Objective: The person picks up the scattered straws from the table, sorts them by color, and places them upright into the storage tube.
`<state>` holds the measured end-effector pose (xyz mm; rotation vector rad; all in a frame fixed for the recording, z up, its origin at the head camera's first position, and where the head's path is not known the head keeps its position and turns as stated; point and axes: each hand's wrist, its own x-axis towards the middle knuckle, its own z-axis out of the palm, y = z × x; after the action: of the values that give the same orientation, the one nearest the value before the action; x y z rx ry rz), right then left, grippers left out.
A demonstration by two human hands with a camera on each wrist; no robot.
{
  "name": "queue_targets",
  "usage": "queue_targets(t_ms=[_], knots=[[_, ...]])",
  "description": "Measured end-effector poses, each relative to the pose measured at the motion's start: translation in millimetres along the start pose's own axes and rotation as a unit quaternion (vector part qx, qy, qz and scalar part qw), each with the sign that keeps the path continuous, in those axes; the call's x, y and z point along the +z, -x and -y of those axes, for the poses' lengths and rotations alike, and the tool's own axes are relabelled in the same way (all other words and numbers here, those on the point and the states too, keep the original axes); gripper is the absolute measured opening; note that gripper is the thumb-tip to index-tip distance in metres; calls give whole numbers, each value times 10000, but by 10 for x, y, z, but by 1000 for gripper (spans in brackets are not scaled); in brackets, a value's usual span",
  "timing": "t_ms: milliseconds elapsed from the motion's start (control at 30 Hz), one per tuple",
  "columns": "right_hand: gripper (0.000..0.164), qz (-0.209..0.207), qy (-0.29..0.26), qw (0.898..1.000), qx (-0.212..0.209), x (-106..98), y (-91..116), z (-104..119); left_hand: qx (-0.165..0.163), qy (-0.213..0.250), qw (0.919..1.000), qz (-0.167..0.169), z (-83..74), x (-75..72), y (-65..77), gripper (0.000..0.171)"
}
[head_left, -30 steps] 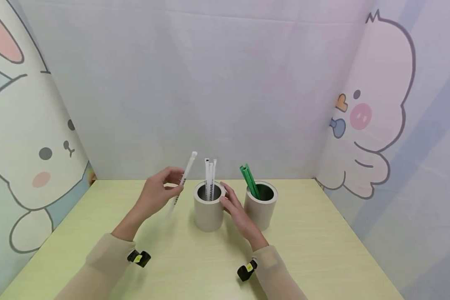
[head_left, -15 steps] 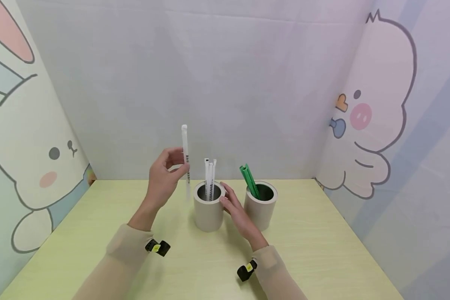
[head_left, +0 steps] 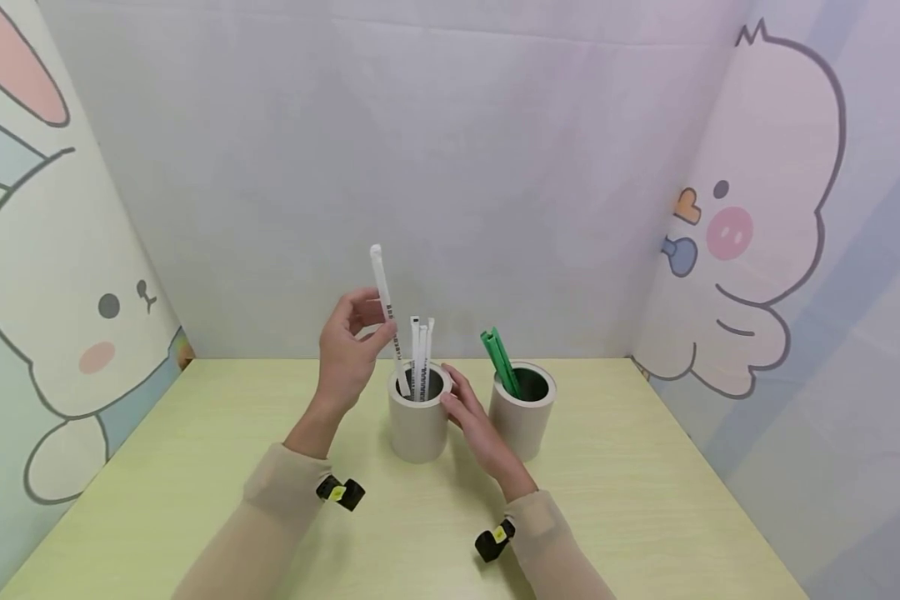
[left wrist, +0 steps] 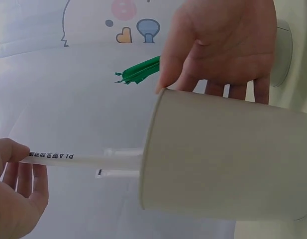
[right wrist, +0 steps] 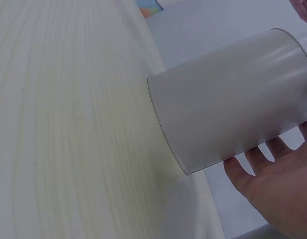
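A white plastic-looking straw with dark print (head_left: 382,279) is pinched between the thumb and fingers of my left hand (head_left: 347,346). It leans, its lower end inside the mouth of the left beige cup (head_left: 417,435). Several similar white straws (head_left: 422,346) stand in that cup. My right hand (head_left: 483,429) holds the cup's right side, thumb at the rim in the left wrist view, fingers along the wall (right wrist: 233,99) in the right wrist view. Inside the cup, the straw's lower tip is hidden.
Just right of my right hand stands a second beige cup (head_left: 521,427) with green sticks or straws (head_left: 501,362) leaning in it. Both cups are on a pale wooden table (head_left: 630,500). Cloth walls with cartoon animals enclose its back and sides.
My left hand has raised the straw from beside the left cup, moved right, and put its lower end into the cup's mouth. The right hand has stayed on the cup.
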<state>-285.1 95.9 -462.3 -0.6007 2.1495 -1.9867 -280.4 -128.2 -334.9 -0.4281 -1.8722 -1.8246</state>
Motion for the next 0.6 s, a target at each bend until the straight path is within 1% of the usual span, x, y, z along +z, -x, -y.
queue_targets(t_ms=[133, 267, 500, 600], knots=[[59, 19, 9, 10000, 29, -4, -1, -12, -177, -136, 9997, -38, 146, 45, 50, 46], [58, 33, 25, 10000, 53, -6, 3, -14, -350, -144, 9993, -78, 274, 73, 89, 45], [56, 33, 28, 10000, 43, -10, -4, -5, -643, -158, 9978, -24, 421, 102, 168, 46], [57, 41, 20, 10000, 45, -13, 2, -4, -736, -263, 9969, 42, 483, 109, 203, 46]])
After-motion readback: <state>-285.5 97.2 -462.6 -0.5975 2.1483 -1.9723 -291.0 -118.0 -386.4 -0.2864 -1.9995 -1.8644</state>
